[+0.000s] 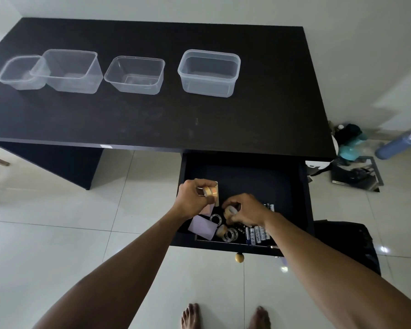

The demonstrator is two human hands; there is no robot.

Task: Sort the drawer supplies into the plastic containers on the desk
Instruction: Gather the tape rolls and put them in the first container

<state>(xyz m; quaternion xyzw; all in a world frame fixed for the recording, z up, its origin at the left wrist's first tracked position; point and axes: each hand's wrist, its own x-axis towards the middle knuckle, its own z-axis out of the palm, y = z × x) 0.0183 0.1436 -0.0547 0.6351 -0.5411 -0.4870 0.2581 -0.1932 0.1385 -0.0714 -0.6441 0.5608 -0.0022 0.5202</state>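
The black drawer (292, 186) under the desk's right end stands pulled out. In its front part lie tape rolls (226, 231), several batteries (256, 233) and pale purple note pads (202, 227). My left hand (191, 197) is above the drawer's left side and holds two small brown tape rolls (210, 192). My right hand (246, 208) is lower, among the supplies, its fingers curled round another brown tape roll (230, 211). Several clear plastic containers stand in a row on the desk (152, 119), among them one at the right (209, 73) and one in the middle (135, 74).
Two more clear containers (68, 71) stand at the desk's left end, touching each other. A round yellowish knob (239, 257) sticks out of the drawer front. Bags, a blue bottle (398, 146) and clutter lie on the floor to the right. My bare feet show at the bottom.
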